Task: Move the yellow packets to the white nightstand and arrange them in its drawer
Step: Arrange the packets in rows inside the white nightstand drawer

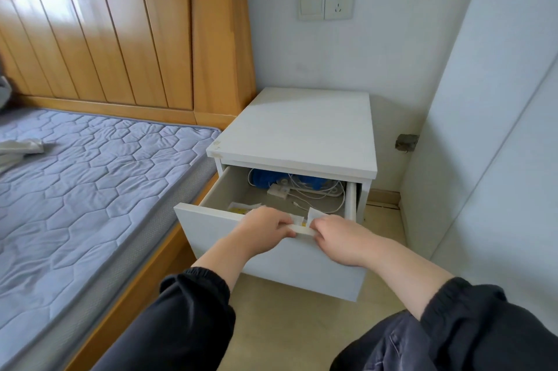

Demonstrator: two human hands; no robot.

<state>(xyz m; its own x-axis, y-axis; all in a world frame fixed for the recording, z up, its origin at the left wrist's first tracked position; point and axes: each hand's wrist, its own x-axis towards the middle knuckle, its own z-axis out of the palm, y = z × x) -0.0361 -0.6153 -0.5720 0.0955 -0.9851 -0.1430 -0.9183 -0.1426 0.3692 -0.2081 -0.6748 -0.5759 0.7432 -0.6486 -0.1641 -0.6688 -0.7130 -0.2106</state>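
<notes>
The white nightstand [297, 132] stands between the bed and the wall, its drawer [211, 228] pulled out. Yellow packets [240, 208] lie at the drawer's front, mostly hidden behind the front panel and my hands. My left hand [265, 228] and my right hand [341, 239] both grip the top edge of the drawer front, fingers curled over it, a short gap between them. Farther back the drawer holds white cables [314, 189] and a blue object [265, 179].
A wooden bed with a grey quilted mattress [90, 177] runs along the left, its headboard [120, 44] against the wall. A white wardrobe side [489, 129] closes in the right. A switch and socket [326, 4] sit on the wall. Beige floor lies below the drawer.
</notes>
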